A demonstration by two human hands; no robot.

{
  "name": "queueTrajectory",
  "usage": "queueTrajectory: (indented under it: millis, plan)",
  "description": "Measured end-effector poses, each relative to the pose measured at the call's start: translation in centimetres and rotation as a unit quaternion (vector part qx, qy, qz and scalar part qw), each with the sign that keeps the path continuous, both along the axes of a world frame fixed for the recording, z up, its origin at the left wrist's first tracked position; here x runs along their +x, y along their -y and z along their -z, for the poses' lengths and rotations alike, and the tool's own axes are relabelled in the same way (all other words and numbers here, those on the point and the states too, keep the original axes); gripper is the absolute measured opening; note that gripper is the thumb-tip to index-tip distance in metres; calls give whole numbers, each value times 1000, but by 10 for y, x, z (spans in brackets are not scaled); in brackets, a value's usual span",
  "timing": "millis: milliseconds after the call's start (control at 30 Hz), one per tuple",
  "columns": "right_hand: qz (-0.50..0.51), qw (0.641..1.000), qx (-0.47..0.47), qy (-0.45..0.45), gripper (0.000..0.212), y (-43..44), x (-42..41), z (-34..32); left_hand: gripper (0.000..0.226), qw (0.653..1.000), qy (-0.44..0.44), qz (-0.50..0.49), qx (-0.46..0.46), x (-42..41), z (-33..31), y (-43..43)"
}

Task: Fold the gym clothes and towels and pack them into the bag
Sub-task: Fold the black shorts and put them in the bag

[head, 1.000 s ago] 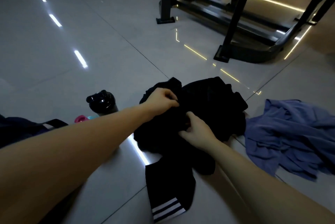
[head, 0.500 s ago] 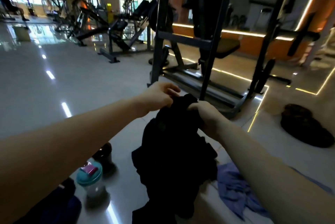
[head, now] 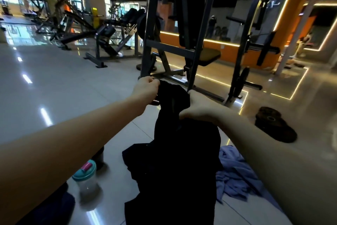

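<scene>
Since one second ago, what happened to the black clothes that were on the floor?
The left hand and right hand were already gripping the black garment while it lay in a heap. They raised it, and it now hangs down from them. Both hands kept their hold. The blue cloth and the teal-lidded bottle stayed on the floor.

Single view, head-worn, wide-angle. Faces forward and slightly down across the tiled floor (head: 54, 88) toward a weight rack (head: 175, 46). Close range: left hand (head: 145, 88), right hand (head: 198, 108) and black garment (head: 182, 152) mid-frame; forearms enter from the lower corners.
</scene>
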State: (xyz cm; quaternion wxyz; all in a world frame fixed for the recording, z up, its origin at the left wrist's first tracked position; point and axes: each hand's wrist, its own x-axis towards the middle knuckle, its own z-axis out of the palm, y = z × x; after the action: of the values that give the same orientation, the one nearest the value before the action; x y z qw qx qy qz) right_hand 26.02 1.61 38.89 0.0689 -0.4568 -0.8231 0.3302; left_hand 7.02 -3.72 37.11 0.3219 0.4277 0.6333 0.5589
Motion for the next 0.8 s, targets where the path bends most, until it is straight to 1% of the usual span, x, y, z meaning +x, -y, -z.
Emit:
queueTrajectory:
  millis: [67,133,167,200,233,267,300,333,367,400,433,467,500,533,567,600,633,667,700,733,767,800]
  plan:
    - [16,996,85,-4,31,0,-1,-1,20,999,0,-39,0,-1,-3,-3]
    - [47,990,132,-13,8,-6,6,-3,15,999,-10,-49,-9,-5,-6,-4]
    - [59,988,144,-14,4,-10,12,-5,11,999,-12,-33,-16,-8,-8,-3]
    - [70,988,135,-24,10,-15,20,-6,11,1000,-21,-9,-20,-11,-11,-3]
    - [81,990,113,-38,13,-21,28,-7,14,998,-54,14,-22,-15,-13,-1]
    - [93,990,95,-52,13,-25,36,-8,16,990,-138,29,-20,-21,-12,0]
    - [107,988,92,-63,13,-27,42,-7,13,963,-269,28,-19,-26,-11,3]
    - [127,984,100,-73,13,-30,48,-6,11,913,-407,15,-17,-32,-8,7]
    - [149,979,111,-89,13,-33,52,-6,15,857,-515,-1,-14,-40,-3,10]
    - [167,973,107,-115,12,-32,54,-7,19,816,-577,-17,-21,-48,3,14]
    - [176,969,90,-147,11,-31,54,-11,19,802,-595,-37,-35,-56,7,15]
    - [178,966,75,-174,10,-29,53,-16,16,810,-582,-59,-43,-63,10,15]
    - [171,964,66,-191,10,-27,49,-22,12,835,-545,-64,-49,-67,10,13]
    - [159,965,62,-201,10,-24,43,-28,12,870,-488,-38,-51,-67,9,9]
    - [145,965,59,-210,11,-21,36,-33,13,907,-417,25,-50,-60,6,6]
    - [132,966,59,-212,12,-18,28,-37,16,933,-338,113,-46,-50,3,3]
    - [121,969,64,-207,12,-15,19,-38,24,941,-274,195,-48,-36,0,1]
    - [109,972,73,-195,10,-12,12,-39,35,936,-236,255,-57,-22,-1,0]
    - [95,975,87,-179,7,-9,6,-37,46,929,-216,293,-69,-9,0,-1]
    - [81,978,105,-162,6,-8,1,-36,54,924,-208,312,-77,2,5,-4]
    - [70,979,123,-149,6,-7,-1,-35,53,923,-208,316,-75,10,12,-8]
    - [63,979,133,-139,7,-6,-1,-34,45,927,-203,310,-67,14,19,-12]
